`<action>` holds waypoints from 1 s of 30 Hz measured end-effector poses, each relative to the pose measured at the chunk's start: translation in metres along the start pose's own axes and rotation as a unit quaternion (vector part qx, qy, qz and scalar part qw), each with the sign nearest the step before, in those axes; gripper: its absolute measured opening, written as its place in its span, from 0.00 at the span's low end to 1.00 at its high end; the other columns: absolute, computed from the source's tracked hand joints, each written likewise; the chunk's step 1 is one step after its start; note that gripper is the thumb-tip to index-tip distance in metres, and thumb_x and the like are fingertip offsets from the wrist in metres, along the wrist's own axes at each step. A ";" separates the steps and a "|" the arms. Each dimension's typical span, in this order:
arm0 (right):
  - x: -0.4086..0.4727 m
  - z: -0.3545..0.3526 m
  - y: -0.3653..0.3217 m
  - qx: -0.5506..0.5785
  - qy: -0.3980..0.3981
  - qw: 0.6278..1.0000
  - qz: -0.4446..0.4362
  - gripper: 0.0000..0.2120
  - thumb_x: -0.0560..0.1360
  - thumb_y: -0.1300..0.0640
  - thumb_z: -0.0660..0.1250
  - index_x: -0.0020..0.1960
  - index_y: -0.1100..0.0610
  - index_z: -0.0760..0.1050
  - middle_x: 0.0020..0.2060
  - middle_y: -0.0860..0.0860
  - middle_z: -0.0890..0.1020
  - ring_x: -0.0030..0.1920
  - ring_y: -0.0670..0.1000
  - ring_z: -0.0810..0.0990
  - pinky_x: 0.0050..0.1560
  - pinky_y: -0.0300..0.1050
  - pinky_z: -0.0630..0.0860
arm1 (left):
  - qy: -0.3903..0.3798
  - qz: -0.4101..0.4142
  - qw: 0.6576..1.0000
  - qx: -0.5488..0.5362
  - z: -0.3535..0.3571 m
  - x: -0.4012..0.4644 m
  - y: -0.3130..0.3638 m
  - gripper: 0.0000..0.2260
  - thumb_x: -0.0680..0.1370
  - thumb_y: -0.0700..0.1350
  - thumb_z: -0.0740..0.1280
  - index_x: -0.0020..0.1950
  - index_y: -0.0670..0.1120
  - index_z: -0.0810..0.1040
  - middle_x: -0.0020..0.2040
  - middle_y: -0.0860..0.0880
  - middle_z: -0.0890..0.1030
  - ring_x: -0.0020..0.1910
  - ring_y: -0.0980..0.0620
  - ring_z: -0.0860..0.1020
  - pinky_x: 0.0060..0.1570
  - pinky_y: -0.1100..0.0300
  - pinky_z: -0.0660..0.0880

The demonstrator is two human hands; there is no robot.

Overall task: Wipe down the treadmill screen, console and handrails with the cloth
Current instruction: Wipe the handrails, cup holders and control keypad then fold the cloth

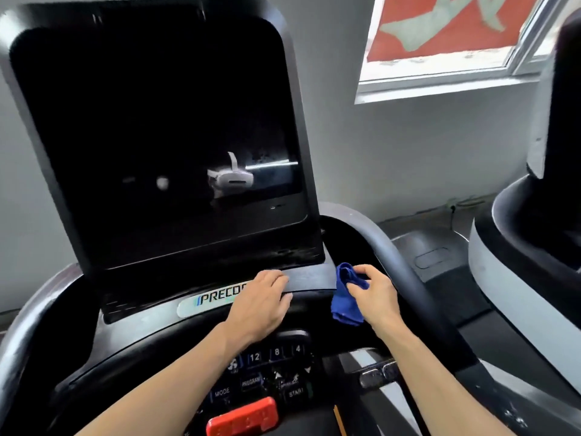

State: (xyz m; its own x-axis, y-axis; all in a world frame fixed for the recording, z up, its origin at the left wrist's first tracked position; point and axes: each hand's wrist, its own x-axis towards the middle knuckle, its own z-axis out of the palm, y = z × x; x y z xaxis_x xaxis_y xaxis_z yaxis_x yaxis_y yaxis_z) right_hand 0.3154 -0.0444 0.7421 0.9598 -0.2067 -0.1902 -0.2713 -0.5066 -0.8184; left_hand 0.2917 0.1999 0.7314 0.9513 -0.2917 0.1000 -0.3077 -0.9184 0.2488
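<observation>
With the flat left hand (262, 305) resting, fingers straight, on the black plastic console ledge (309, 278), the right hand (375, 298) pinches a bunched blue cloth (345, 297), seemingly gathering it; next it must sweep the dark glossy screen (151, 121).

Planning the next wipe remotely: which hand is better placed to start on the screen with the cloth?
Right. The right hand already grips the blue cloth just below the screen's lower right corner. The left hand holds nothing and rests flat on the console.
</observation>
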 end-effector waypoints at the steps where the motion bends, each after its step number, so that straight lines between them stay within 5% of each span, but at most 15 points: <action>1: 0.008 -0.005 0.009 0.013 0.010 1.000 0.017 0.12 0.72 0.58 0.72 0.50 0.43 0.78 0.42 0.45 0.84 0.44 0.50 0.83 0.50 0.53 0.80 | -0.010 0.007 1.000 0.002 0.007 0.010 0.006 0.30 0.79 0.59 0.49 0.68 0.43 0.77 0.67 0.48 0.77 0.68 0.47 0.73 0.68 0.55 0.71; 8: 0.053 -0.007 0.046 0.037 0.046 0.998 0.006 0.08 0.74 0.55 0.72 0.52 0.47 0.78 0.44 0.46 0.83 0.45 0.49 0.81 0.46 0.46 0.76 | -0.054 0.063 0.991 0.107 0.047 0.063 0.026 0.33 0.77 0.67 0.56 0.68 0.43 0.77 0.67 0.47 0.77 0.68 0.46 0.74 0.65 0.53 0.74; 13: 0.035 0.059 0.052 -0.109 0.023 0.965 -0.239 0.18 0.75 0.61 0.66 0.65 0.54 0.79 0.54 0.51 0.79 0.50 0.55 0.75 0.57 0.48 0.76 | -0.049 0.084 0.989 0.115 0.056 0.080 0.018 0.34 0.72 0.69 0.60 0.62 0.43 0.78 0.61 0.48 0.78 0.60 0.47 0.75 0.55 0.53 0.78; 17: 0.015 0.071 0.056 -0.158 0.037 0.936 -0.313 0.21 0.77 0.62 0.65 0.69 0.56 0.75 0.56 0.52 0.78 0.53 0.53 0.75 0.63 0.45 0.74 | -0.020 0.102 0.992 0.064 0.062 0.078 0.009 0.36 0.69 0.68 0.63 0.64 0.41 0.77 0.63 0.48 0.76 0.63 0.49 0.69 0.58 0.53 0.77; 21: 0.043 0.055 0.081 -0.179 0.077 0.939 -0.283 0.19 0.75 0.66 0.69 0.65 0.57 0.79 0.53 0.52 0.79 0.49 0.54 0.75 0.54 0.46 0.77 | -0.018 0.121 0.987 0.108 0.065 0.078 0.007 0.44 0.68 0.77 0.59 0.68 0.42 0.75 0.64 0.48 0.74 0.63 0.47 0.70 0.60 0.52 0.75; 25: 0.046 0.034 0.092 -0.206 0.131 0.951 -0.191 0.25 0.67 0.70 0.74 0.63 0.59 0.79 0.50 0.53 0.80 0.46 0.56 0.75 0.47 0.50 0.80 | -0.021 0.168 0.975 0.141 0.068 0.077 0.012 0.41 0.70 0.75 0.59 0.72 0.47 0.74 0.65 0.48 0.75 0.65 0.44 0.71 0.60 0.49 0.77; 30: 0.003 0.045 0.096 -0.280 0.120 0.942 -0.143 0.31 0.66 0.70 0.70 0.69 0.64 0.74 0.59 0.57 0.79 0.47 0.56 0.74 0.46 0.45 0.79 | -0.068 0.267 0.956 0.100 0.089 0.093 0.041 0.36 0.70 0.67 0.71 0.73 0.51 0.73 0.69 0.49 0.75 0.70 0.44 0.72 0.67 0.50 0.74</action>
State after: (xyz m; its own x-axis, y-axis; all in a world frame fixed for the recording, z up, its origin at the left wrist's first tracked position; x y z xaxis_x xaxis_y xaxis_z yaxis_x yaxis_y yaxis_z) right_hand 0.2958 -0.0558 0.6383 0.9737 -0.1433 0.1772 -0.0640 -0.9182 -0.3908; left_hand 0.3693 0.1115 0.6655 0.6578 -0.7526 0.0312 -0.7530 -0.6580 0.0059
